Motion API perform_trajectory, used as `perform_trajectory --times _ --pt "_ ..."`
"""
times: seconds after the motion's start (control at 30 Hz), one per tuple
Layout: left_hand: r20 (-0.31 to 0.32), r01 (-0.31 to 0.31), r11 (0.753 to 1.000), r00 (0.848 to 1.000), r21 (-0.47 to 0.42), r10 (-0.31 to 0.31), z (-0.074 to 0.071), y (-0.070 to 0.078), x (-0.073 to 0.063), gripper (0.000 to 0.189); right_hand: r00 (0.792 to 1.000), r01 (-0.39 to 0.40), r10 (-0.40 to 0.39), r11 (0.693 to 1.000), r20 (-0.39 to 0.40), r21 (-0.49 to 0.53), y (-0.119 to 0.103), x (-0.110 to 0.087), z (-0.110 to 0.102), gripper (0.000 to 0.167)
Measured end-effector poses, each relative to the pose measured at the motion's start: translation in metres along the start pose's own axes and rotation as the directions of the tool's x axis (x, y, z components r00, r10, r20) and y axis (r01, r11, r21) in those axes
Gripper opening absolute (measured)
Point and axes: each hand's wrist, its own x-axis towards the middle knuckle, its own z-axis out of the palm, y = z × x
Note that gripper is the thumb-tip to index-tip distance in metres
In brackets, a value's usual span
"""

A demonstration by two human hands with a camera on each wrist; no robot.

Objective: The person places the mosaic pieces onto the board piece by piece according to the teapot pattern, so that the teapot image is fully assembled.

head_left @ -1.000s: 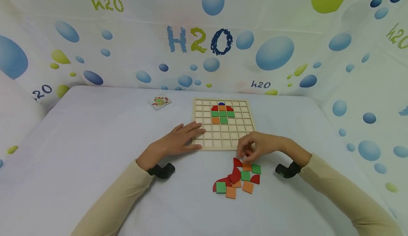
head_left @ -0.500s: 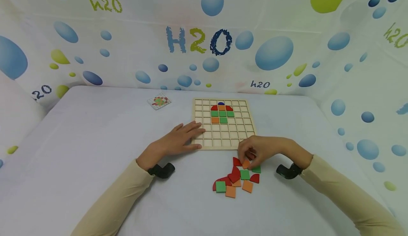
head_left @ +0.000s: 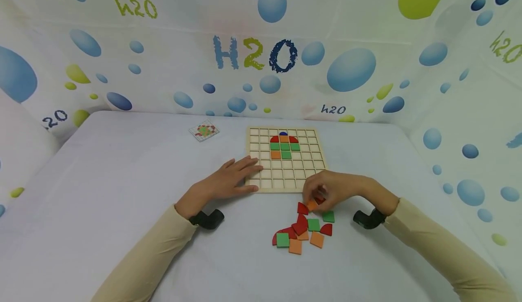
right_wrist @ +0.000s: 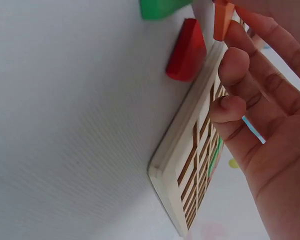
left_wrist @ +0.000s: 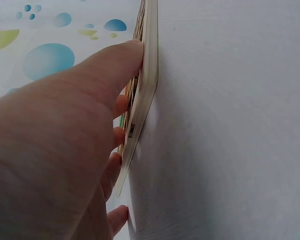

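In the head view my left hand (head_left: 228,177) rests with spread fingers on the left edge of a wooden grid board (head_left: 267,189). The left wrist view has the thumb (left_wrist: 125,57) lying along the board's rim. Just beyond the board's near right corner, my right hand (head_left: 334,188) pinches an orange square tile (head_left: 312,205) between thumb and fingers. Its other fingers curl loosely in the right wrist view, where the orange tile (right_wrist: 222,21) appears edge-on. A red tile (right_wrist: 188,51) lies on the table below that hand, partly hidden by it in the head view.
Loose tiles lie in front of the board, among them a green square (head_left: 282,240), an orange square (head_left: 317,239) and a red rounded piece (head_left: 326,229). Green tiles (head_left: 285,146) and others fill some board cells. A patterned card (head_left: 204,130) lies at the back left.
My right hand went down to the loose tiles, took an orange square from them and has lifted slightly toward the board. The left hand stays where it was.
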Motion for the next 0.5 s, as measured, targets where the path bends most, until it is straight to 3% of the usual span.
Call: perform_trajectory --times 0.2,0.5 --pt "-0.006 -0.005 1.000 1.000 0.005 0.005 0.001 0.000 0.000 0.061 0.998 0.037 -0.037 0.999 -0.055 -0.001 0.003 0.003 -0.007 0.017" --pt "-0.008 -0.010 1.000 1.000 0.011 0.011 0.001 -0.001 0.000 0.061 0.993 -0.008 0.008 1.000 -0.115 0.004 0.011 0.009 -0.016 0.020"
